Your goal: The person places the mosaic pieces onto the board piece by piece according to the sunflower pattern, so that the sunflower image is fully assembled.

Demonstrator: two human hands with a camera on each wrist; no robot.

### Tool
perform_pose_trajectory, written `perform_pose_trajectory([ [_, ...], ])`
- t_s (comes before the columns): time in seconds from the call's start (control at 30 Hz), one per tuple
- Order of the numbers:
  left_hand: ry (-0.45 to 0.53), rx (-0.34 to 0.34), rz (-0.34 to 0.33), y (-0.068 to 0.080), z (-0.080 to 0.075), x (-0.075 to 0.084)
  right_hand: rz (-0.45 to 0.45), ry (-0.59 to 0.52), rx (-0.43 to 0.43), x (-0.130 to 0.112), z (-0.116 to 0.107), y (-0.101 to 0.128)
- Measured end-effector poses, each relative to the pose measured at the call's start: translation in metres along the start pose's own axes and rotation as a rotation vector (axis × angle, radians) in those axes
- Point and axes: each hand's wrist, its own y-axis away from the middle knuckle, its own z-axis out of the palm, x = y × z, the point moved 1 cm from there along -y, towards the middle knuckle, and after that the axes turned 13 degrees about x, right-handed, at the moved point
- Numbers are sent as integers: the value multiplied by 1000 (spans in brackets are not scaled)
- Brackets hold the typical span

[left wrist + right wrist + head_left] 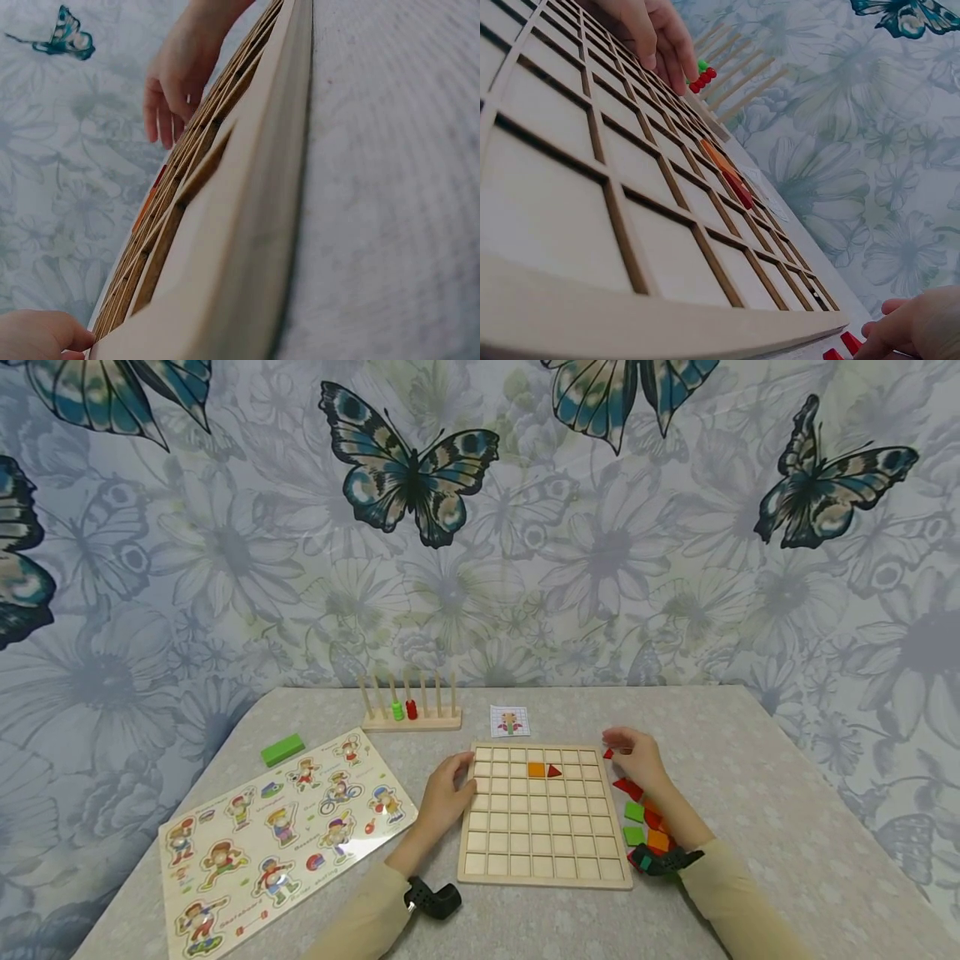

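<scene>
A pale wooden grid board (543, 883) lies on the table. An orange square (536, 770) and a red triangle (554, 771) sit side by side in its upper cells. My left hand (446, 792) rests against the board's left edge near the top corner, thumb and fingertips at the rim. Past the upper right edge hovers my right hand (636, 758), its fingers loosely bent and pointing left. A small red triangle piece (608, 754) shows right beside its fingertips. In the left wrist view the right hand (178, 86) hangs with nothing visible between its fingers.
Right of the board lie loose red pieces (628, 789), green squares (633, 812) and an orange square (657, 841). A pattern card (510, 722) and a peg rack (412, 724) with green and red beads stand behind. Leftward are a picture puzzle board (300, 818) and a green block (282, 750).
</scene>
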Motion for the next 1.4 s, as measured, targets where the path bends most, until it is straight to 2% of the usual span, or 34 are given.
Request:
perform_pose_trajectory([
  [0.5,-12,18,10,2,-4,-5,10,-7,-54,5,3,1],
  [0.9,-14,21,10,1,-8,-6,-22,7,26,2,6,0],
  [1.1,-14,27,16,1,-8,-5,3,-80,4,-16,10,4],
  [1.3,-3,16,13,0,-4,-1,-39,-125,-101,-41,24,11],
  [1.4,-2,8,10,1,-1,0,-61,-149,-161,-64,30,18],
])
